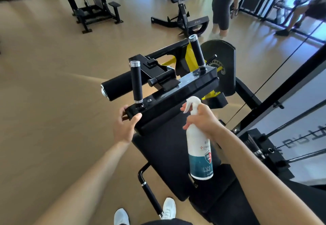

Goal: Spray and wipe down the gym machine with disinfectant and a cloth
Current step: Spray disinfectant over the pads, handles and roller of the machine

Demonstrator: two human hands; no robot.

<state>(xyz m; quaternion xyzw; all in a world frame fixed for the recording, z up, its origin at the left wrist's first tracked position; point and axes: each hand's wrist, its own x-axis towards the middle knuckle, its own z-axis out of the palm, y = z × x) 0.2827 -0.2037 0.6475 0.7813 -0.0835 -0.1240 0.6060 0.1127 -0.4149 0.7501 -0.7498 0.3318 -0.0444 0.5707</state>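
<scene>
Right hand (pixel 202 119) grips the spray bottle (pixel 199 147); left hand (pixel 126 121) clasps the left end of the crossbar (pixel 176 92). I judge the task at its spraying stage (no cloth visible); wiping outstanding.

I stood in white shoes (pixel 169 207) on the tan floor (pixel 53 101); my machine (pixel 167 154), a bench (pixel 183 15) and a rack (pixel 91 11) stood there too.

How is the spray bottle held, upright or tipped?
Upright: the spray bottle has nozzle on top, base down, its neck gripped by the right hand.
</scene>
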